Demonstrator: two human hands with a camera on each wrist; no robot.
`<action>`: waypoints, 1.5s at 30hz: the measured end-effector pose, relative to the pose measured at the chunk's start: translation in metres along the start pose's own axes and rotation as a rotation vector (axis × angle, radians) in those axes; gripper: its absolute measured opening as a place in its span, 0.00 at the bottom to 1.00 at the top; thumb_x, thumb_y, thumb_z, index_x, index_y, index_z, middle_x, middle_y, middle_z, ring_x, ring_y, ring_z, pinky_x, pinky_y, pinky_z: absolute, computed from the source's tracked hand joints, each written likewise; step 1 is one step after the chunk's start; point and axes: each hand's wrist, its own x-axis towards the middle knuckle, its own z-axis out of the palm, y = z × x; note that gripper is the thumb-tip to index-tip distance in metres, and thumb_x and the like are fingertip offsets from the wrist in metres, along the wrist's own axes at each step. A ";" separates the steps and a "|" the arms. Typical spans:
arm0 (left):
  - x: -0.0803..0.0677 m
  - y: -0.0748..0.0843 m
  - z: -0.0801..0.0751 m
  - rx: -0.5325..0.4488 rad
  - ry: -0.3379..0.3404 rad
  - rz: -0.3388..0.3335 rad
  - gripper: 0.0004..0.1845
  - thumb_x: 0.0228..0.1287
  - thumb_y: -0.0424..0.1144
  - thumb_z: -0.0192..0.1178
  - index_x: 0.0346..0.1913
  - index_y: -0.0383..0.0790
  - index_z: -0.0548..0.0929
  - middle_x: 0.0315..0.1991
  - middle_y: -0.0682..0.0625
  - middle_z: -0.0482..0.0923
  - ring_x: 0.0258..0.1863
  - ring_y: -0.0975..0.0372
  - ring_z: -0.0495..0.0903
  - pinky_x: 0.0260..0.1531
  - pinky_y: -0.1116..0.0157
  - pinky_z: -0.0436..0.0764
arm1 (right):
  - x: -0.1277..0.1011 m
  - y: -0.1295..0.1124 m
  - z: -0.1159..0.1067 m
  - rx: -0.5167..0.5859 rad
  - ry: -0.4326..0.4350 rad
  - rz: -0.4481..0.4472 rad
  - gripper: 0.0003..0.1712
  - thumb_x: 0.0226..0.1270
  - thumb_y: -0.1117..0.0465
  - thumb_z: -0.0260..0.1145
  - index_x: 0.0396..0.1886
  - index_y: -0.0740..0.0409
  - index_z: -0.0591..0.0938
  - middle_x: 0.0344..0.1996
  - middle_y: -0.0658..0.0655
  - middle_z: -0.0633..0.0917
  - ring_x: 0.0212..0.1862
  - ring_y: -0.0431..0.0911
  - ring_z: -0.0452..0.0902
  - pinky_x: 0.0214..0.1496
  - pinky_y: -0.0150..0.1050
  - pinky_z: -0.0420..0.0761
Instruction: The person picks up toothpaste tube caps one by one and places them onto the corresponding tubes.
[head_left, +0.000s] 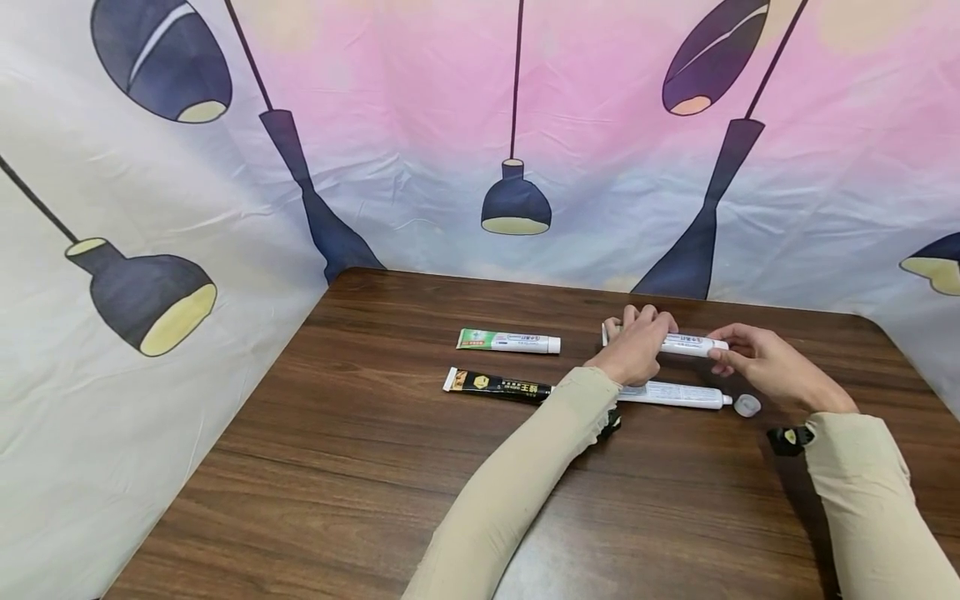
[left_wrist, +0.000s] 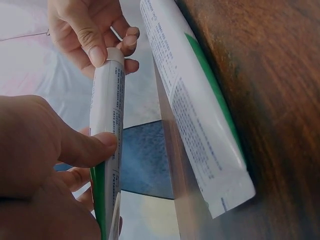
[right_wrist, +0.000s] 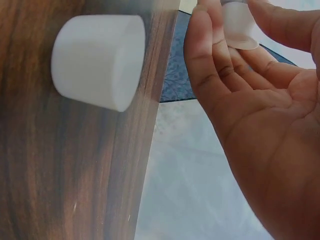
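A white and green toothpaste tube [head_left: 686,343] is held up above the far right part of the table. My left hand [head_left: 633,346] grips its body, thumb pressed along the side in the left wrist view. At its other end, my right hand [head_left: 776,364] pinches the white cap [left_wrist: 115,54] between thumb and fingers. Below lies another white and green toothpaste tube [head_left: 667,394], its nozzle bare and partly hidden by my left arm. Beside that nozzle sits a loose white cap [right_wrist: 97,60] on the wood.
A small green and white toothpaste tube [head_left: 510,342] lies left of my hands. Nearer to me is a black tube [head_left: 495,384], its right end hidden by my left sleeve. All rest on a brown wooden table [head_left: 315,467], with a patterned cloth [head_left: 435,167] hanging behind.
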 end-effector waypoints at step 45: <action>-0.002 -0.002 -0.002 -0.016 0.015 0.005 0.27 0.70 0.32 0.61 0.67 0.56 0.70 0.64 0.57 0.69 0.61 0.60 0.63 0.58 0.59 0.60 | 0.001 -0.004 -0.001 0.014 -0.049 0.054 0.17 0.81 0.62 0.56 0.58 0.71 0.75 0.47 0.68 0.86 0.41 0.39 0.88 0.46 0.32 0.84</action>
